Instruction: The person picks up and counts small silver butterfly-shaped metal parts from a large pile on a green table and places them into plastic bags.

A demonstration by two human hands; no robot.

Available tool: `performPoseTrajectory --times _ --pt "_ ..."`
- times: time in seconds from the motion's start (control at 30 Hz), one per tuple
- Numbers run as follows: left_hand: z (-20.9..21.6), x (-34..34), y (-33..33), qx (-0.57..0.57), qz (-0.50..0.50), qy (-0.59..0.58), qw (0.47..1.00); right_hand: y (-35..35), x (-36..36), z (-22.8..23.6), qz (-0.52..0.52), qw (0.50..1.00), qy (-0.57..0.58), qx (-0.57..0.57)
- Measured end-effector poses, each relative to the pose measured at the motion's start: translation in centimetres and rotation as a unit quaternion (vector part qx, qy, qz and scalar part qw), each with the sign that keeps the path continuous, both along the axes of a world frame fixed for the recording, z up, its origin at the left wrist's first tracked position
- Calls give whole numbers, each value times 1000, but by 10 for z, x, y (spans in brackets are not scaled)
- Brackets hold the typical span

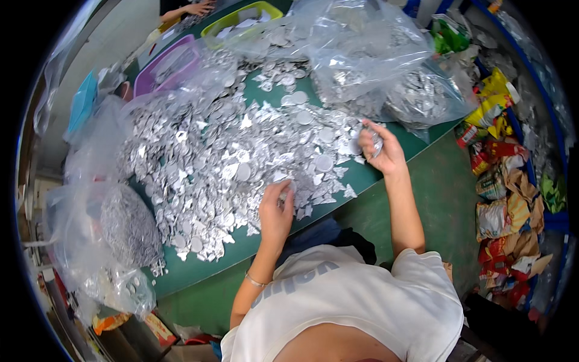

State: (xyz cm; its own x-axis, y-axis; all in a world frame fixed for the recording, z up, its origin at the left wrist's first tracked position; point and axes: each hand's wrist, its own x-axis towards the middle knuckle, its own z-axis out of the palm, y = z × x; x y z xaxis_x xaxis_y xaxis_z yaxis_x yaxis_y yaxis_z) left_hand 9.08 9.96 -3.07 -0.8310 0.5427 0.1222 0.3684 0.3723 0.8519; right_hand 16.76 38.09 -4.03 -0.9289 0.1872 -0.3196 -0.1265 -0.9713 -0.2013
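Across the green surface (368,175), right up to its near edge, loads of silver pieces (223,163) lie loose, so lots left; some's already in a clear bag (368,51) toward the right end. Right hand (383,151) is curled round some; left hand (276,210) half-closed, can't tell on what.

Green table (369,179) gives narrow passage at near edge, between left hand (277,208) and right hand (381,151). Silver pieces (241,157) cover middle; only above them is free. Bulging clear bag (416,99) blocks far right, shred-filled bag (129,223) left end.
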Motion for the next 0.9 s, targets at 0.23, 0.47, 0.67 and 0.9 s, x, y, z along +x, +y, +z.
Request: performPoseTrajectory --times 0.23,0.47,0.67,0.9 --pt "-4 0 -8 -8 9 -2 1000 27 14 104 -380 564 -234 695" --pt "-1 2 -7 -17 3 -15 1000 141 5 103 -211 118 -265 933" --pt "-11 0 -12 18 19 33 999 86 5 109 -378 115 -198 897" --pt "-9 5 -7 -9 26 62 998 -45 -58 30 -145 295 10 944"
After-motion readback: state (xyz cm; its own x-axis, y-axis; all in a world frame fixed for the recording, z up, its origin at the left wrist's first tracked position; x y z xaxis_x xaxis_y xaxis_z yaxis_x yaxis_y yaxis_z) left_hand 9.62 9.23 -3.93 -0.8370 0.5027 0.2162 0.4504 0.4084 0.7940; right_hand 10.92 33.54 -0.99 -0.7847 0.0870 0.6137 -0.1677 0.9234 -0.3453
